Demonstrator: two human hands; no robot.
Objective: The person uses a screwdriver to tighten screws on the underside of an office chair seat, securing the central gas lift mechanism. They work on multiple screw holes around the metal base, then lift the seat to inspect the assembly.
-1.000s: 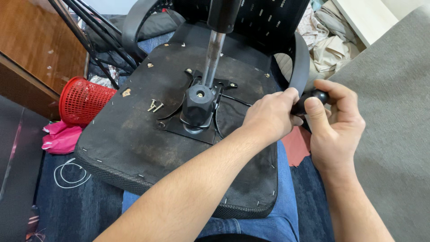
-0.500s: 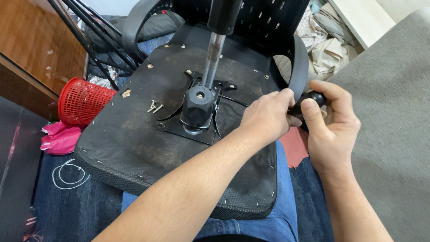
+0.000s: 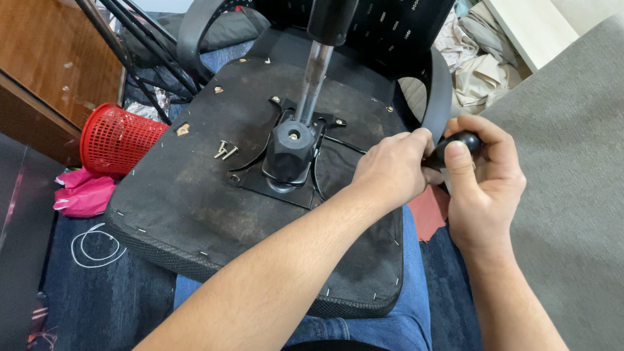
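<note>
An upturned office chair seat lies across my lap, its black underside facing up. A black mechanism plate with a knob and a metal gas cylinder stands at its middle. My left hand grips the seat's right edge at the base of the armrest. My right hand is wrapped around a black screwdriver handle, held against the armrest mount. Two loose screws lie on the seat, left of the mechanism.
A red mesh basket and pink cloth lie on the floor at left. A wooden cabinet stands at far left, chair base legs behind. Grey upholstery fills the right; crumpled fabric lies at the top right.
Both hands stay at the armrest mount. My right hand's thumb and grip have shifted slightly on the black handle; the seat has not moved.
</note>
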